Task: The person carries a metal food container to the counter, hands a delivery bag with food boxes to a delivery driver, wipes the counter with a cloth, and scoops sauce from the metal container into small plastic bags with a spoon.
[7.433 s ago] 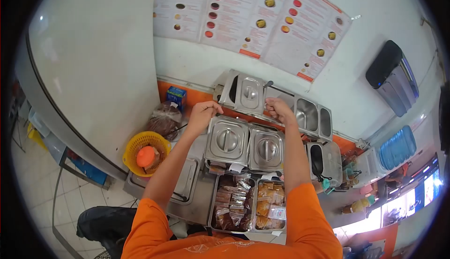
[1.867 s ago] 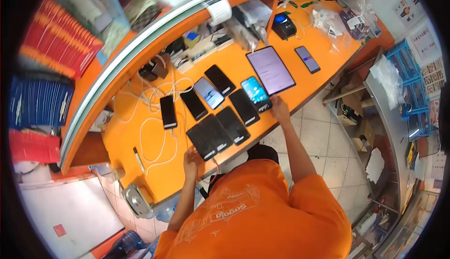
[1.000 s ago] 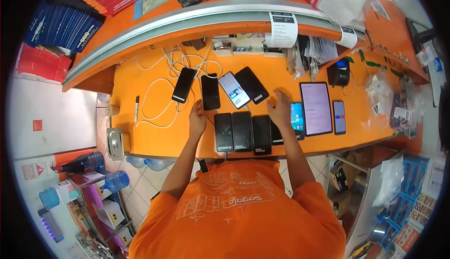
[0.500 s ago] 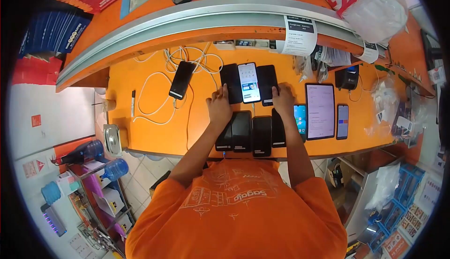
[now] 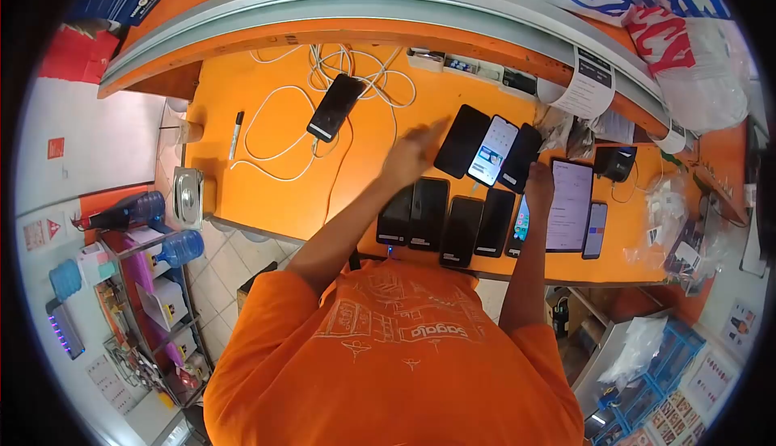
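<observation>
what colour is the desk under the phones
Orange; the desk shows best in the head view.

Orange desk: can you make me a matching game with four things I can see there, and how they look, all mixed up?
1. marker
2. tablet
3. cables
4. shirt

A. white and looping
B. orange, with pale writing
C. thin, black and white
D. the biggest lit screen

Right pairs: 1-C, 2-D, 3-A, 4-B

Marker (image 5: 236, 136) on orange desk (image 5: 271, 204); steel container (image 5: 188, 197) near left end; blue bottle (image 5: 183, 248) at rack (image 5: 168, 335); plastic bag (image 5: 697, 82) upper right.
</observation>
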`<state>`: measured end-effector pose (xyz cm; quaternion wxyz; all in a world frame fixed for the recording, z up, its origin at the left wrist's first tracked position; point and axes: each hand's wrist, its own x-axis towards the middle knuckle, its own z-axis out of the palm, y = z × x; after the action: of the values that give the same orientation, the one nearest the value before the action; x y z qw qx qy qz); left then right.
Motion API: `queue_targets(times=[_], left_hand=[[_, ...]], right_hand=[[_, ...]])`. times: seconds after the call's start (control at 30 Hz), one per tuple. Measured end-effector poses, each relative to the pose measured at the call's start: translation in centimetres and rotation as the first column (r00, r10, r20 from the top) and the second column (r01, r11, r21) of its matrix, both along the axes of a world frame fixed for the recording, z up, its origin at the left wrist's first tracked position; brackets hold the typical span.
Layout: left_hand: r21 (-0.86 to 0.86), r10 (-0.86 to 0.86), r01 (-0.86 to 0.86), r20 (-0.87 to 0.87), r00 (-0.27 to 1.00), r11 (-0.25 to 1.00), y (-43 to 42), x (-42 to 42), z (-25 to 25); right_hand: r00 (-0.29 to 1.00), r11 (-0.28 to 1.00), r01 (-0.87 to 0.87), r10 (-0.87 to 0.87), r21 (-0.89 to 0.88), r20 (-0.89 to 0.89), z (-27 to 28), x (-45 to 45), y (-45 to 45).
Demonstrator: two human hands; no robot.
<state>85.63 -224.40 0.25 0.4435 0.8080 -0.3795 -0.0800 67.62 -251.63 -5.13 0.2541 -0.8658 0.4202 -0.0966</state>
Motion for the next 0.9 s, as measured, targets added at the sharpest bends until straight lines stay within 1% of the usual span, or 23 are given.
queue_targets(times=[0.03, 0.07, 0.1, 0.13, 0.17, 0.2, 0.23, 0.27, 0.3, 0.33, 0.37, 0.43, 0.47, 0.53, 0.57, 0.63, 0.67, 0.7, 0.73, 0.77, 0.8, 0.83, 0.9], left_hand=[[-0.047, 0.118, -0.113, 0.125, 0.985, 0.992, 1.8, 1.3, -0.5], [-0.036, 0.214, -0.212, 0.193, 0.957, 0.977, 3.5, 3.1, -1.0], [0.098, 0.347, -0.483, 0.575, 0.741, 0.870, 6.4, 5.1, -1.4], [0.165, 0.408, -0.560, 0.525, 0.747, 0.812, 8.6, 6.9, -0.8], [0.294, 0.387, -0.622, 0.574, 0.722, 0.726, 10.7, 8.6, -0.9], [0.316, 0.379, -0.625, 0.577, 0.723, 0.714, 12.8, 9.9, -1.0], [0.342, 0.372, -0.632, 0.582, 0.723, 0.695, 14.3, 10.5, -1.1], [0.352, 0.349, -0.610, 0.577, 0.739, 0.710, 14.5, 10.8, -0.8], [0.512, 0.373, -0.530, 0.383, 0.845, 0.676, 14.4, 11.3, -0.1], [0.651, 0.405, -0.415, 0.176, 0.897, 0.635, 14.6, 11.9, 0.2], [0.661, 0.382, -0.398, 0.179, 0.907, 0.636, 15.4, 12.8, -0.6], [0.613, 0.153, -0.311, 0.297, 0.943, 0.726, 16.5, 14.4, -2.2], [0.614, 0.136, -0.302, 0.303, 0.943, 0.729, 16.5, 14.8, -2.3], [0.549, 0.162, -0.284, 0.260, 0.952, 0.786, 14.6, 14.2, -1.7], [0.545, 0.137, -0.255, 0.248, 0.959, 0.798, 13.5, 13.5, -1.6], [0.656, 0.245, -0.317, 0.203, 0.948, 0.685, 11.9, 12.3, -1.2], [0.652, 0.270, -0.182, -0.036, 0.962, 0.736, 11.8, 13.7, -1.7], [0.653, 0.251, -0.160, -0.047, 0.967, 0.740, 11.6, 13.9, -1.9], [0.720, 0.237, -0.274, 0.155, 0.959, 0.638, 11.5, 13.5, -2.1], [0.745, 0.196, -0.400, 0.351, 0.916, 0.534, 11.3, 13.0, -2.3], [0.742, 0.183, -0.388, 0.346, 0.920, 0.548, 10.8, 12.2, -1.5], [0.741, 0.200, -0.387, 0.332, 0.922, 0.548, 10.0, 11.3, 0.1], [0.742, 0.201, -0.375, 0.317, 0.927, 0.556, 7.6, 9.6, 2.2]], right_hand=[[1.000, 1.000, 0.013, -0.013, 0.003, -0.005, 0.9, 0.2, 0.6], [0.996, 0.997, 0.076, -0.076, 0.010, 0.038, 3.5, 0.7, 1.9], [0.986, 0.989, 0.149, -0.150, 0.016, 0.077, 5.8, 1.0, 3.1], [0.980, 0.984, 0.166, -0.172, 0.064, 0.098, 7.0, 1.1, 3.9], [0.964, 0.979, 0.176, -0.193, 0.102, 0.184, 7.7, 1.2, 5.0], [0.965, 0.977, 0.001, 0.055, -0.212, 0.255, 6.0, 0.6, 5.0], [0.962, 0.999, 0.034, -0.036, 0.011, 0.269, 8.0, 1.1, 6.7], [0.945, 0.998, -0.005, -0.014, 0.059, 0.327, 7.9, 1.2, 7.7], [0.949, 0.988, -0.006, -0.044, 0.157, 0.311, 8.8, 1.3, 8.8], [0.953, 0.984, -0.017, -0.039, 0.180, 0.301, 9.4, 1.1, 9.5], [0.955, 0.979, -0.031, -0.030, 0.203, 0.294, 9.6, 0.9, 10.1], [0.950, 0.978, 0.001, -0.067, 0.209, 0.306, 9.3, 0.1, 11.0], [0.937, 0.975, -0.009, -0.070, 0.224, 0.342, 9.1, -0.3, 11.3], [0.894, 0.976, -0.022, -0.078, 0.218, 0.440, 9.0, -1.3, 11.2], [0.912, 0.967, 0.012, -0.114, 0.253, 0.395, 9.2, -1.8, 11.3], [0.912, 0.960, 0.042, -0.151, 0.278, 0.382, 9.5, -2.9, 10.9], [0.906, 0.966, 0.070, -0.166, 0.250, 0.389, 9.6, -3.5, 10.7], [0.907, 0.964, 0.091, -0.184, 0.249, 0.379, 9.6, -4.5, 10.5], [0.892, 0.957, 0.137, -0.232, 0.256, 0.388, 9.8, -5.8, 10.2], [0.874, 0.948, 0.180, -0.276, 0.262, 0.400, 9.9, -7.0, 9.5], [0.854, 0.964, 0.190, -0.256, 0.186, 0.453, 8.2, -8.9, 8.7], [0.849, 0.962, 0.207, -0.266, 0.176, 0.456, 7.4, -10.8, 7.8], [0.856, 0.908, 0.376, -0.417, 0.183, 0.306, 6.5, -14.7, 7.3]])
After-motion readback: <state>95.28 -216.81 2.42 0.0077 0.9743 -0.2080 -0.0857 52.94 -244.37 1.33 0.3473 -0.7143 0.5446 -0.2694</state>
